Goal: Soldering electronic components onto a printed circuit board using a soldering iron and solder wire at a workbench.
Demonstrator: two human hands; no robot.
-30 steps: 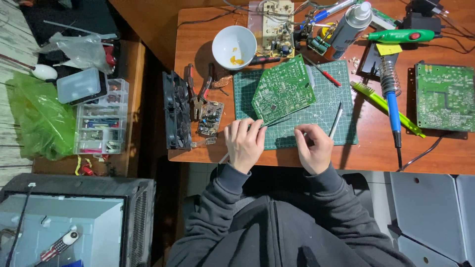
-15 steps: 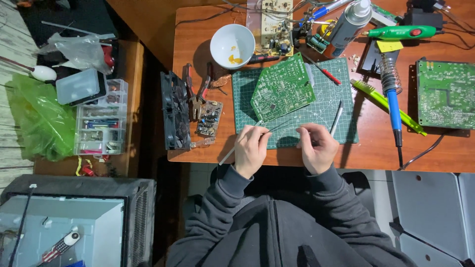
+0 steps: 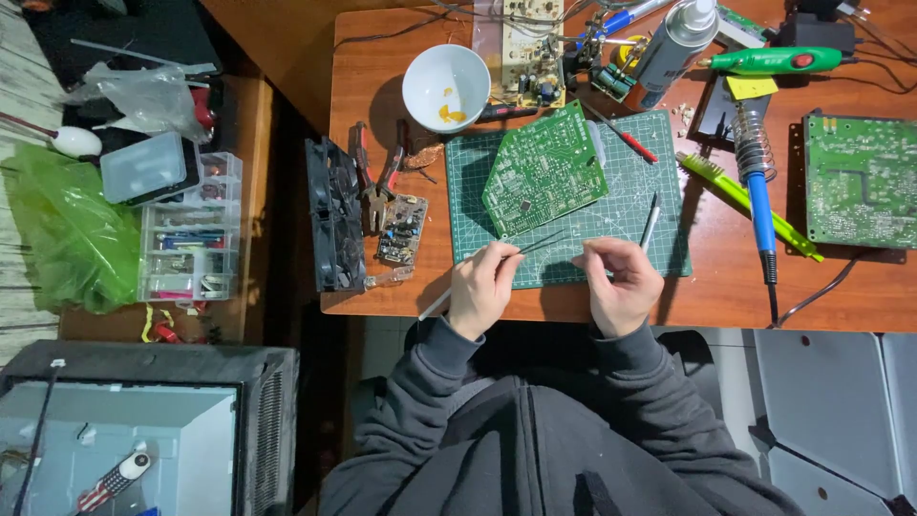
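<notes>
Resting on the near edge of a green cutting mat [image 3: 621,205], both hands sit close together on a wooden table [image 3: 382,86]. Left hand [image 3: 480,287]: fingers closed around thin tweezers [image 3: 516,253], whose tips point toward the right hand. Right hand [image 3: 623,284]: fingers curled and pinched together; what they pinch is too small to tell. Green circuit board [image 3: 544,170]: lying tilted on the mat, just beyond the tweezers. Slim metal tool [image 3: 650,221]: on the mat beside the right hand. White bowl [image 3: 446,86]: behind the mat, to the left. Blue soldering iron [image 3: 759,205]: right of the mat. Second green circuit board [image 3: 860,180]: at the table's right edge.
</notes>
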